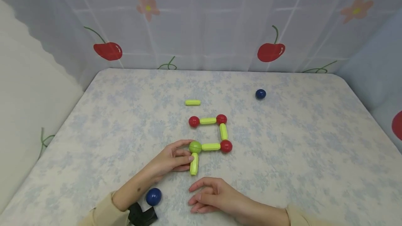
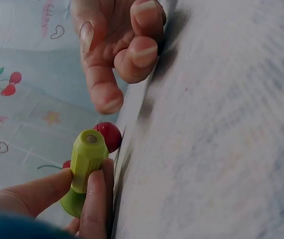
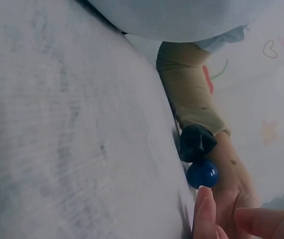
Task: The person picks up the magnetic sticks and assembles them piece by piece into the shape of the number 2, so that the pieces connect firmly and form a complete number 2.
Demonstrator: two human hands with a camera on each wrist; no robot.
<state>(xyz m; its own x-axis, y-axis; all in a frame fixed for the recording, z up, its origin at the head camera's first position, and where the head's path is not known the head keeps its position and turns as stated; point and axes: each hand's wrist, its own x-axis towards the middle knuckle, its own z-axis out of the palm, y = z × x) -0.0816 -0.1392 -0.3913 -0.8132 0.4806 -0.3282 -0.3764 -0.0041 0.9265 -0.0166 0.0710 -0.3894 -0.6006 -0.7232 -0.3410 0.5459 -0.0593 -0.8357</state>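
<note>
My left hand (image 1: 173, 159) pinches a yellow-green rod (image 1: 193, 166) between thumb and fingers, with a finger also at the green ball (image 1: 195, 147). That rod joins the ball at its far end; its near end, showing a small grey disc, is free in the left wrist view. From the green ball a second rod (image 1: 211, 147) runs right to a red ball (image 1: 226, 146). Another rod (image 1: 223, 132) leads up to a second red ball (image 1: 221, 119), and one more rod (image 1: 208, 121) to a third (image 1: 194, 121). My right hand (image 1: 216, 196) holds nothing, fingers loosely bent, just below the pinched rod.
A loose yellow-green rod (image 1: 193, 103) lies beyond the joined pieces. One blue ball (image 1: 260, 94) sits far right. Another blue ball (image 1: 153, 197) rests near my left forearm, beside a black device (image 1: 142, 215) at the wrist. A patterned cloth covers the table (image 1: 298, 142).
</note>
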